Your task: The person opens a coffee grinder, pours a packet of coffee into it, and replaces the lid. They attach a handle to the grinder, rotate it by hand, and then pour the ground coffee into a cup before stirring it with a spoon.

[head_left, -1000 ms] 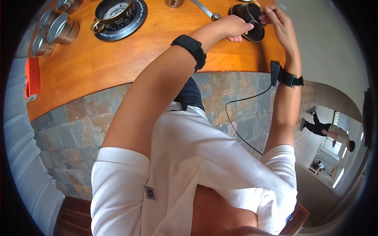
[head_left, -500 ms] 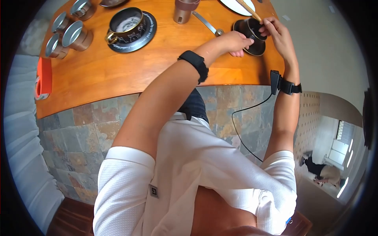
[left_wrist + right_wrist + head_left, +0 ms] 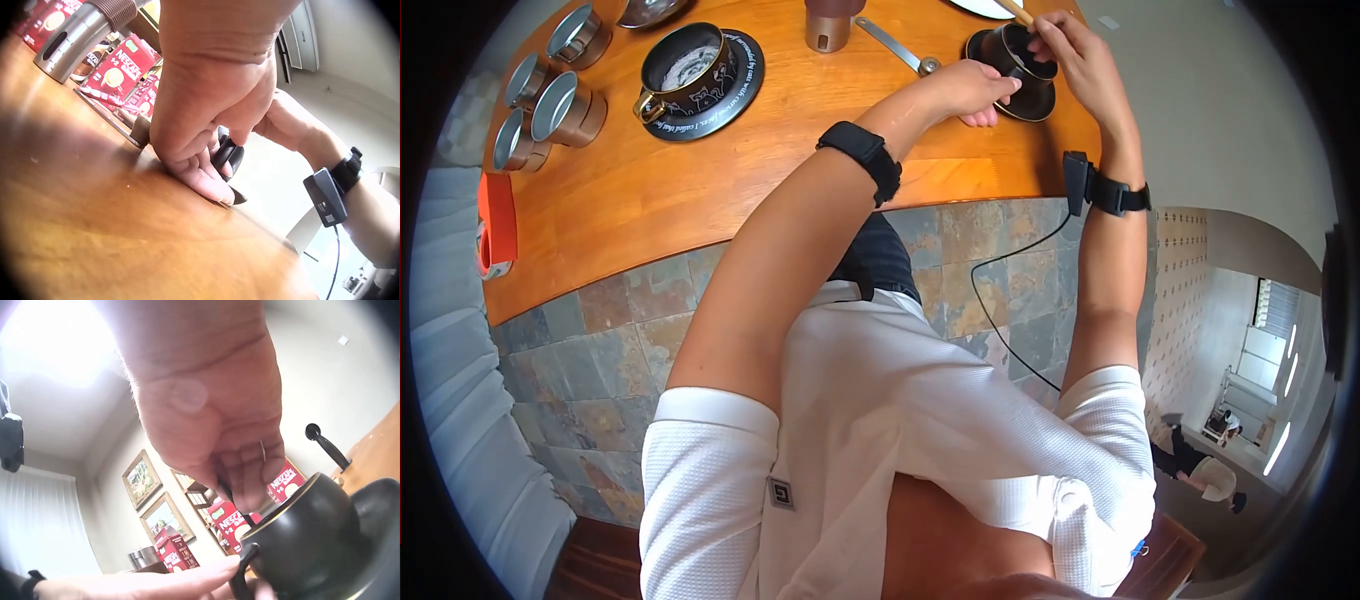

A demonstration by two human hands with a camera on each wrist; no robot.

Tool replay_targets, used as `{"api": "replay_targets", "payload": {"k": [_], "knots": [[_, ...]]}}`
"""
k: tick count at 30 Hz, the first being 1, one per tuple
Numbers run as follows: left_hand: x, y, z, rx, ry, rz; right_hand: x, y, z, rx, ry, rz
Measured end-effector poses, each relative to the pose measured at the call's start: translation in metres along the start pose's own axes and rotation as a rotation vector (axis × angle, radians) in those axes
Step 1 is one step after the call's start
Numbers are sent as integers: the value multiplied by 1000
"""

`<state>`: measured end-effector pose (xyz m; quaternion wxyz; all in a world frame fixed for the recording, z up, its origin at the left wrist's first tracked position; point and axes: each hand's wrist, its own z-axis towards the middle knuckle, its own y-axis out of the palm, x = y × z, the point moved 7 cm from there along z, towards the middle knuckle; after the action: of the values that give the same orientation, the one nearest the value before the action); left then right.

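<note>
A black cup (image 3: 1000,46) with a gold rim stands over a black saucer (image 3: 1032,106) at the right end of the table. My left hand (image 3: 970,88) pinches the cup's handle (image 3: 245,565) from the near left side. Above the cup's mouth, the fingertips of my right hand (image 3: 1085,65) point down. They pinch a slim dark handle (image 3: 226,487) that reaches toward the inside of the cup in the right wrist view. Its lower end is hidden by the fingers and rim.
A larger black cup (image 3: 718,92) with pale foam sits on a lettered saucer (image 3: 745,100). Several metal cups (image 3: 570,110) stand at left, near orange tape (image 3: 498,225). A metal scoop (image 3: 890,42) and brown tumbler (image 3: 828,28) lie farther in. Behind are red Nescafe boxes (image 3: 122,69).
The head view has shifted, so the table sits a little differently in it. Both hands stay at the black cup with little visible movement. A person in the background has changed place.
</note>
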<state>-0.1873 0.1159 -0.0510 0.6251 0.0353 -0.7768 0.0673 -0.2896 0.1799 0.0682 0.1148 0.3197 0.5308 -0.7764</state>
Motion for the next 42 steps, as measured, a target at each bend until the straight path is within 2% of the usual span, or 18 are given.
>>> {"api": "replay_targets", "payload": {"k": [5, 7, 12, 14, 19, 22, 25, 27, 31, 33, 35, 37, 39, 40, 42], "knots": [[-1, -1, 2, 16, 6, -2, 12, -11, 14, 59, -48, -167], [-3, 0, 5, -8, 2, 10, 14, -22, 6, 106, 18, -240], [0, -1, 3, -4, 4, 22, -11, -4, -3, 0, 92, -111], [-1, 0, 2, 1, -2, 19, -20, 2, 5, 22, -10, -72], [1, 1, 3, 27, 56, 9, 7, -11, 14, 86, -17, -212], [2, -1, -1, 50, 42, -31, 12, -25, -2, 123, 81, -289], [1, -1, 2, 23, 40, -36, -3, -17, -12, 81, 109, -200], [0, 3, 0, -20, -3, 8, -13, -1, -5, -59, 11, -15], [1, 0, 0, 41, 29, -16, 15, -7, 16, 54, -5, -48], [3, 0, -3, 33, 32, -25, 14, -14, 12, 77, -14, -102], [5, -2, -3, 40, 33, -22, 10, -20, 1, 80, 89, -239], [3, -1, -1, 23, 12, -7, 4, -16, -2, 44, 137, -159], [1, 2, 0, -10, 6, -16, -8, -5, -5, 5, 77, -55], [1, 1, 0, 5, 2, -14, -7, -1, 0, 2, -11, -40], [2, 0, -1, 24, 6, -8, 8, -3, 11, 48, -21, -67]]}}
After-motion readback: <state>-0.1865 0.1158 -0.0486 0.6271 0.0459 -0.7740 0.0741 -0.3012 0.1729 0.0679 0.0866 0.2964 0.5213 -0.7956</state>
